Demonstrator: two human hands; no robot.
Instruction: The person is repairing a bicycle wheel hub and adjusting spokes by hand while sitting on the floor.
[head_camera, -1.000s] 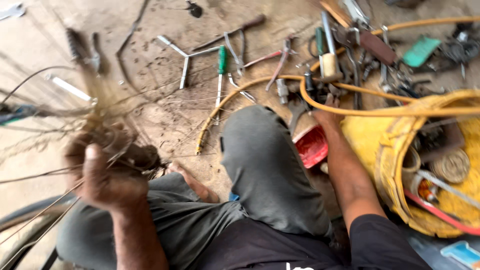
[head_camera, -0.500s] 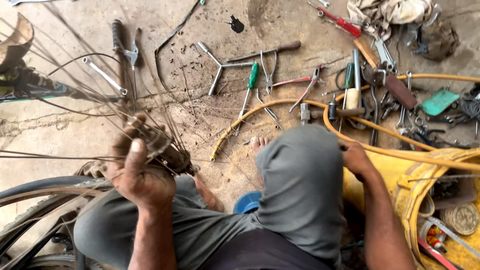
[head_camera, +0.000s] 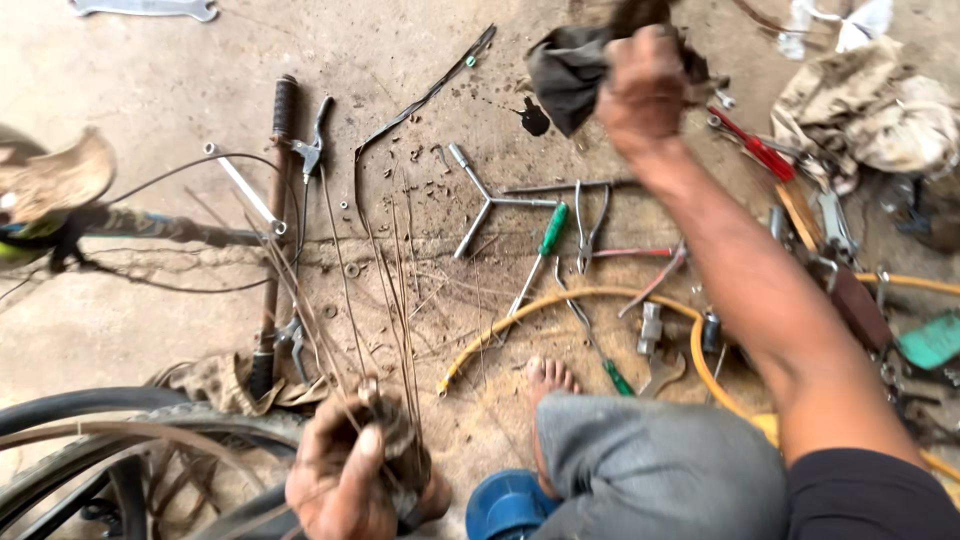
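Currently I keep my left hand (head_camera: 345, 480), lower left, clenched on the spoked hub (head_camera: 395, 440); my right hand (head_camera: 640, 85), top centre, fingers clamped on the dark rag (head_camera: 565, 70). Grip the hub firmly while wiping.

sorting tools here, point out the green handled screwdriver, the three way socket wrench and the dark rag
green handled screwdriver (head_camera: 553, 229), head view, on its green handle
three way socket wrench (head_camera: 488, 201), head view, at the hub where its arms meet
dark rag (head_camera: 566, 70), head view, on the hanging fold

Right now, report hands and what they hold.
Left hand gripping wheel hub, spokes fanning out. Right hand clutching dark rag. Tools scattered on floor between.
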